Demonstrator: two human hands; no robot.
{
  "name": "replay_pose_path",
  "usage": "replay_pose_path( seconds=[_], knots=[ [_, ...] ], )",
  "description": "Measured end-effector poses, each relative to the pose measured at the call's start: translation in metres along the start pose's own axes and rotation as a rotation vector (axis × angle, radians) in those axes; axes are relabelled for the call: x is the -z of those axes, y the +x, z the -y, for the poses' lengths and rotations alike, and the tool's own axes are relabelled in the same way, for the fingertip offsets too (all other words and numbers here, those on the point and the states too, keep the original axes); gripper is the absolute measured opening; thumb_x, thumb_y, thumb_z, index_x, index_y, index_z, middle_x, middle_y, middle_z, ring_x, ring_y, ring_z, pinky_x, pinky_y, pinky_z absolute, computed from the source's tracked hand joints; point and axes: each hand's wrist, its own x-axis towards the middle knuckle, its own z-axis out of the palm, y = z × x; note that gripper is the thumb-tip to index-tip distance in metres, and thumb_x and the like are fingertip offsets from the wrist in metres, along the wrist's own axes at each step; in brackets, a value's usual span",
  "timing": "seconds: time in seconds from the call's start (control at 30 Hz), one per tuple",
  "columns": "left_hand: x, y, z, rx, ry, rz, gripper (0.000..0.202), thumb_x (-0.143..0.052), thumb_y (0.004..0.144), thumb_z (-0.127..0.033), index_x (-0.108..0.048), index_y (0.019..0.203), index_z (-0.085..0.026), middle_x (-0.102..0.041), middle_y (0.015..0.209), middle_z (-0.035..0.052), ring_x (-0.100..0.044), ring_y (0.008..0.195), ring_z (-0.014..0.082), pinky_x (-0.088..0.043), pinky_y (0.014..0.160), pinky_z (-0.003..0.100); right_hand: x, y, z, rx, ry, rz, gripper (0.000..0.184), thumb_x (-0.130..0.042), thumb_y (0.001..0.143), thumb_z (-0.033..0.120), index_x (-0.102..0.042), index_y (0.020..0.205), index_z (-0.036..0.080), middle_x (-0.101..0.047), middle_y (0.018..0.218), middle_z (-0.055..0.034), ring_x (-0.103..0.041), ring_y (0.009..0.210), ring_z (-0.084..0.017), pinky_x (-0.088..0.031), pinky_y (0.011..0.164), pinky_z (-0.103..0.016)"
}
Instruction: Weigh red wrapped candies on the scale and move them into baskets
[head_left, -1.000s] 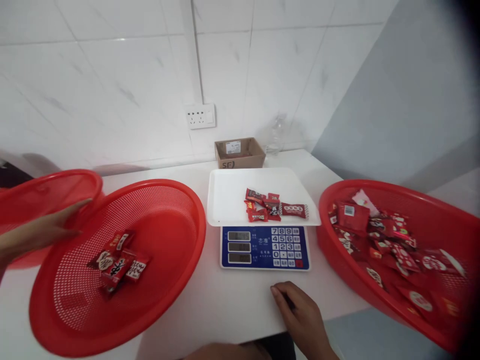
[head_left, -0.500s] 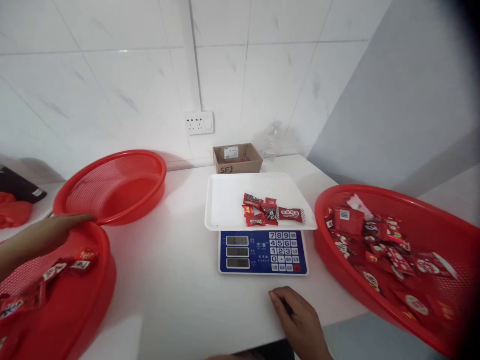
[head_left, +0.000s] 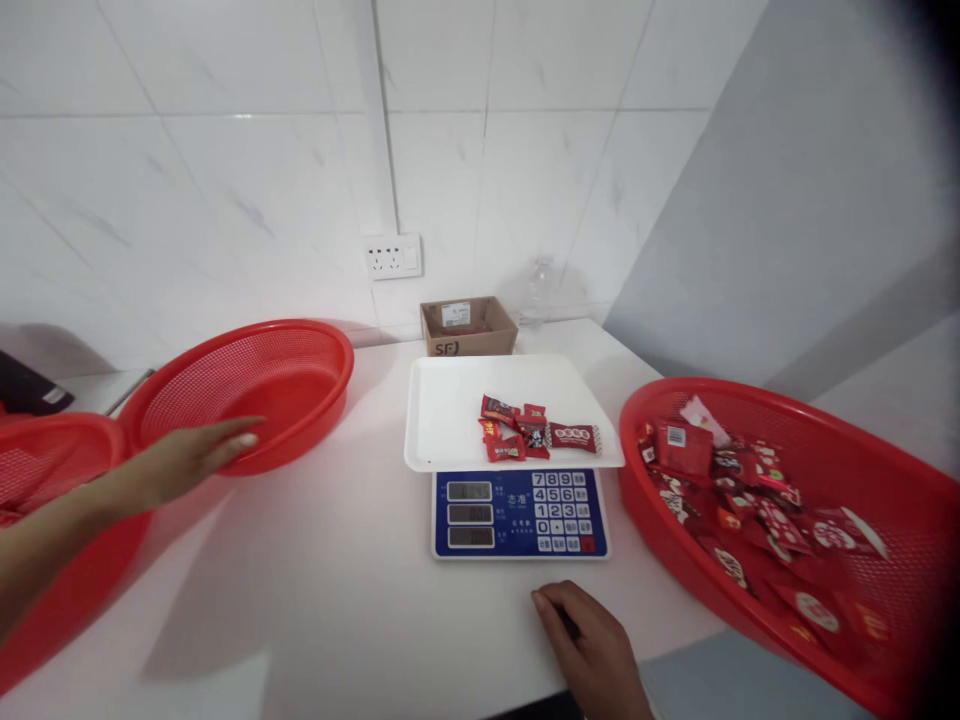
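Observation:
My left hand [head_left: 187, 458] stretches out with flat fingers to the near rim of an empty red basket [head_left: 300, 345] at the left. Another red basket [head_left: 52, 600] sits at the far left edge, partly out of view. My right hand [head_left: 589, 640] rests on the white table near the front edge, fingers curled, holding nothing I can make out. Above it stands a blue scale [head_left: 517, 512] whose white tray [head_left: 450, 410] carries several red candy packets [head_left: 529, 435]. A large red basket [head_left: 825, 405] at the right holds many red candy packets [head_left: 750, 490].
A small cardboard box [head_left: 469, 326] and a clear plastic bottle [head_left: 534, 290] stand at the back by the tiled wall, under a wall socket [head_left: 393, 256]. A dark object [head_left: 26, 385] lies at the far left. The table's front edge runs just below my right hand.
The basket with candies has slid left, out to the frame edge. My left hand has left it and reached over to the rim of the empty basket. My right hand has stayed put.

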Motion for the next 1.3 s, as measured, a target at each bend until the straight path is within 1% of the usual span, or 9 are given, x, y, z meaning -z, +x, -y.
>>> replay_pose_path(
  seconds=[0.03, 0.1, 0.37, 0.53, 0.63, 0.77, 0.87, 1.07, 1.3],
  knots=[
    [-0.007, -0.001, -0.016, -0.062, -0.007, 0.118, 0.06, -0.034, 0.081, -0.06, -0.046, 0.127, -0.024, -0.059, 0.121, 0.0026, -0.053, 0.112, 0.0232, -0.04, 0.091, 0.029, 0.0, 0.0, 0.0, -0.002, 0.001, -0.002, 0.026, -0.044, 0.089, 0.036, -0.059, 0.072, 0.022, -0.061, 0.065, -0.0005, -0.059, 0.06, -0.014, -0.046, 0.057, -0.022],
    [-0.017, -0.003, -0.044, -0.111, 0.004, 0.154, 0.062, -0.029, 0.083, -0.061, -0.042, 0.13, -0.022, -0.061, 0.118, 0.0074, -0.056, 0.107, 0.0269, -0.042, 0.087, 0.034, 0.0, 0.0, 0.0, -0.005, 0.004, 0.001, 0.026, -0.044, 0.089, 0.036, -0.059, 0.072, 0.021, -0.061, 0.065, -0.0008, -0.059, 0.06, -0.014, -0.046, 0.057, -0.022],
    [-0.029, 0.009, -0.103, -0.211, 0.072, 0.074, 0.06, -0.018, 0.088, -0.054, -0.028, 0.139, -0.022, -0.056, 0.124, 0.0124, -0.056, 0.107, 0.0315, -0.047, 0.08, 0.042, 0.001, 0.0, 0.005, -0.019, -0.009, -0.004, 0.029, -0.042, 0.09, 0.037, -0.058, 0.072, 0.021, -0.061, 0.065, -0.0019, -0.058, 0.059, -0.014, -0.047, 0.056, -0.023],
    [-0.043, 0.016, -0.157, -0.554, 0.062, -0.126, 0.06, -0.028, 0.088, -0.053, -0.03, 0.138, -0.019, -0.033, 0.144, 0.0129, -0.025, 0.134, 0.0288, -0.029, 0.104, 0.047, 0.003, 0.004, 0.01, 0.003, -0.044, -0.001, 0.031, -0.041, 0.091, 0.036, -0.058, 0.07, 0.021, -0.061, 0.064, -0.0011, -0.059, 0.059, -0.014, -0.046, 0.055, -0.023],
    [-0.059, 0.022, -0.203, -0.743, 0.028, -0.124, 0.062, -0.028, 0.088, -0.056, -0.028, 0.139, -0.02, -0.024, 0.148, 0.0118, -0.013, 0.138, 0.0278, -0.019, 0.109, 0.047, 0.002, 0.005, 0.011, 0.008, -0.062, 0.002, 0.03, -0.04, 0.091, 0.035, -0.058, 0.071, 0.021, -0.062, 0.064, -0.0014, -0.059, 0.059, -0.014, -0.046, 0.056, -0.023],
    [-0.08, 0.036, -0.262, -0.913, 0.019, -0.01, 0.072, -0.026, 0.084, -0.063, -0.023, 0.141, -0.019, -0.022, 0.148, 0.0147, -0.013, 0.137, 0.0307, -0.022, 0.107, 0.047, 0.0, 0.004, 0.01, 0.025, -0.079, -0.036, 0.031, -0.04, 0.091, 0.034, -0.058, 0.07, 0.02, -0.061, 0.063, -0.0012, -0.059, 0.058, -0.013, -0.046, 0.055, -0.023],
    [-0.088, 0.048, -0.293, -0.993, 0.062, -0.025, 0.07, -0.03, 0.083, -0.064, -0.03, 0.137, -0.02, -0.036, 0.142, 0.0124, -0.024, 0.133, 0.0314, -0.026, 0.104, 0.046, -0.002, 0.003, 0.009, 0.031, -0.089, -0.057, 0.032, -0.04, 0.091, 0.034, -0.058, 0.069, 0.019, -0.061, 0.062, -0.0009, -0.059, 0.058, -0.013, -0.045, 0.055, -0.022],
    [-0.086, 0.065, -0.313, -0.976, 0.117, -0.126, 0.053, -0.037, 0.086, -0.054, -0.044, 0.125, -0.018, -0.059, 0.109, 0.0137, -0.055, 0.1, 0.0289, -0.043, 0.079, 0.04, -0.006, 0.003, 0.003, 0.066, -0.105, -0.073, 0.029, -0.042, 0.09, 0.032, -0.057, 0.069, 0.019, -0.061, 0.062, -0.0005, -0.059, 0.058, -0.012, -0.044, 0.055, -0.021],
    [-0.062, 0.069, -0.286, -0.822, 0.106, -0.217, 0.039, -0.036, 0.088, -0.052, -0.049, 0.109, -0.022, -0.066, 0.092, 0.006, -0.063, 0.08, 0.022, -0.043, 0.064, 0.03, -0.009, 0.001, 0.0, 0.072, -0.09, -0.096, 0.029, -0.041, 0.09, 0.033, -0.056, 0.069, 0.02, -0.06, 0.063, -0.0001, -0.057, 0.058, -0.012, -0.042, 0.055, -0.021]
  ],
)
